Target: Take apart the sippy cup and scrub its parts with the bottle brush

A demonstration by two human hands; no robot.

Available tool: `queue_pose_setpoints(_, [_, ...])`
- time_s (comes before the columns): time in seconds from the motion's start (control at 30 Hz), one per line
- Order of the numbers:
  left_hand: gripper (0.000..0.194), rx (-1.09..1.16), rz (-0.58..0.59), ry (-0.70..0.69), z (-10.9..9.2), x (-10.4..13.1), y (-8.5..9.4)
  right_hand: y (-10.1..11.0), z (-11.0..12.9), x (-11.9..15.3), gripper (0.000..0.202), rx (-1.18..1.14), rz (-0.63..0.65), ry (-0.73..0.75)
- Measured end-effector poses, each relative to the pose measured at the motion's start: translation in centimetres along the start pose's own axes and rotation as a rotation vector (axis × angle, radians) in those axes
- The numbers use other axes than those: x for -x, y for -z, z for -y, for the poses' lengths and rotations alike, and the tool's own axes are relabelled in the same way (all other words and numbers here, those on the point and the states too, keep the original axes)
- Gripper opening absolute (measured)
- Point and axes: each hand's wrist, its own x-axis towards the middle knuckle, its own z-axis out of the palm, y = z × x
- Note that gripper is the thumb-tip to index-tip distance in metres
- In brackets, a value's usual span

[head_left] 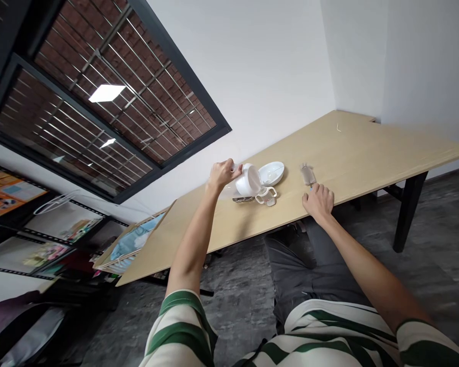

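Note:
My left hand (222,175) is closed on the handle of a white cup (248,179), raised and tilted over the wooden table (352,153). Just below the cup stands a clear mug-like item with a white handle (266,195). Behind these rests a white oval dish (272,174). Beneath the cup, a dark shiny object (243,199) is partly hidden. My right hand (319,201) is closed at the table's front edge, touching a small clear item (308,175); its fingers hide where they meet it.
A thin white strip (338,128) lies toward the table's back right. At the left end is a basket with blue cloth (137,238). Shelves (57,219) stand at the far left, below a barred window (118,86). White walls rise behind the table.

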Motion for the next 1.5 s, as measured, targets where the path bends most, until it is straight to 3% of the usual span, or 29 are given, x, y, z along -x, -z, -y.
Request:
queue_pose_setpoints(0.5, [0.054, 0.006, 0.09, -0.065, -0.7, -1.8, 0.7, 0.0, 0.1, 0.0, 0.031, -0.02, -0.01, 0.003])
queue_pose_setpoints(1.07, [0.047, -0.061, 0.092, -0.111, -0.6, -2.0, 0.7, 0.2, 0.0, 0.1, 0.031, -0.022, -0.008, 0.005])
queue_pose_setpoints(1.3, [0.037, 0.002, 0.04, 0.009, 0.8, -1.0, 0.3, 0.2, 0.1, 0.1, 0.031, -0.005, -0.019, -0.002])
queue_pose_setpoints(1.5, [0.039, 0.136, -0.004, 0.178, 1.9, 0.6, -0.3, 0.2, 0.1, 0.1, 0.03, -0.016, -0.011, 0.006])
